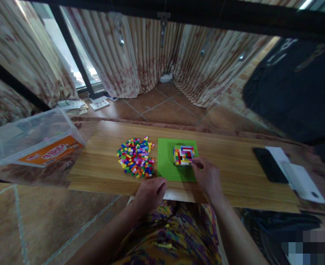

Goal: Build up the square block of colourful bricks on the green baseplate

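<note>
A green studded baseplate (166,171) lies on the wooden board, and on its right part stands a low structure of toy bricks (184,155) in many colours. At the structure's near right corner, my right hand (209,178) pinches a small toy brick (192,161), mostly covered by the fingertips. My left hand (150,192) rests at the board's near edge with its fingers curled in; whether anything is inside cannot be seen. Just beyond it spreads a pile of loose toy bricks (136,157), left of the baseplate.
The wooden board (96,165) spans the view before me. A clear plastic box (38,136) with an orange label stands at left. A black phone (270,165) and white flat items (303,180) lie at right. Curtains (140,55) hang behind a dark bar (179,14).
</note>
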### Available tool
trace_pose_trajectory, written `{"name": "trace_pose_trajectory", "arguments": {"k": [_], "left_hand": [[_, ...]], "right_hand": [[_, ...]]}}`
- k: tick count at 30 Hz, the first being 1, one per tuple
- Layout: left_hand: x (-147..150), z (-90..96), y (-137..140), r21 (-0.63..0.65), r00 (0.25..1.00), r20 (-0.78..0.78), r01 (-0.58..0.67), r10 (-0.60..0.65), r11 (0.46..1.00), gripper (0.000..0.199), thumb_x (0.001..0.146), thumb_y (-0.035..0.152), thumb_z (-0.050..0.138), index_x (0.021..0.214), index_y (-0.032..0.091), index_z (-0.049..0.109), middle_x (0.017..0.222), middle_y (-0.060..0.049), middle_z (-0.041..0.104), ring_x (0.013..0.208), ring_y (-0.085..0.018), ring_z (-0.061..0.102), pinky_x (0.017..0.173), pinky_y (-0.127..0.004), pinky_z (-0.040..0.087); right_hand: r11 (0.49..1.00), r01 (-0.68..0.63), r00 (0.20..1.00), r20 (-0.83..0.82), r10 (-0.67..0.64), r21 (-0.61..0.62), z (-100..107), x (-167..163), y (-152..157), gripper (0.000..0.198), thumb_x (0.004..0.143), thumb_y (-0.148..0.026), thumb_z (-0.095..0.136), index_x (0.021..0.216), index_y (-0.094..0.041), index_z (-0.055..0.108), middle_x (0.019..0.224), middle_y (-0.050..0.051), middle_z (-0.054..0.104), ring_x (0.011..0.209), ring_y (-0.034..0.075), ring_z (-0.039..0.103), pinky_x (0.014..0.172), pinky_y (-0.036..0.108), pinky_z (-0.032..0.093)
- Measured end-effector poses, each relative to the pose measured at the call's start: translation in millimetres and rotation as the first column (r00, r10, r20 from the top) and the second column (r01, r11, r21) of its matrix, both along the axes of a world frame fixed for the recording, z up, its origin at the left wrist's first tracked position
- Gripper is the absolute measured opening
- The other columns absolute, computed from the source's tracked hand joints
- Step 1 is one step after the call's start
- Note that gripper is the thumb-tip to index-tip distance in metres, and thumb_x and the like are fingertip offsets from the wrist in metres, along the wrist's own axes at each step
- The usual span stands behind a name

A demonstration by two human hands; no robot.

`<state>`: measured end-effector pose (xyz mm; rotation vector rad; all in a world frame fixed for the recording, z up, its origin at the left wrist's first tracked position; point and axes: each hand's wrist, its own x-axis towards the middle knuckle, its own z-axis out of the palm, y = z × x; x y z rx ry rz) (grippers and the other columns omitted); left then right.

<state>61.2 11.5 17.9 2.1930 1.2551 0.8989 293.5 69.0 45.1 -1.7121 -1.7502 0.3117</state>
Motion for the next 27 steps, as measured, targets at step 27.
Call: {"name": "trace_pose_trajectory", "arguments": {"k": [27], "left_hand": [[-0.3, -2.5, -0.4, 0.012, 1.0, -0.019, -0.004, 0.004, 1.0, 0.014, 0.094, 0.018, 0.047, 0.09, 0.018, 0.06, 0.077, -0.003, 0.069, 0.071, -0.015, 0.066, 0.067, -0.024, 0.046]], "right_hand": [[0.992, 0.013, 1.0, -0.015, -0.011, 0.129, -8.5, -5.5, -4.9, 0.024, 0.088, -0.026, 0.05, 0.083, -0.018, 0.073, 0.082, 0.009, 0.074, 0.075, 0.021, 0.068, 0.071, 0.033, 0.051]]}}
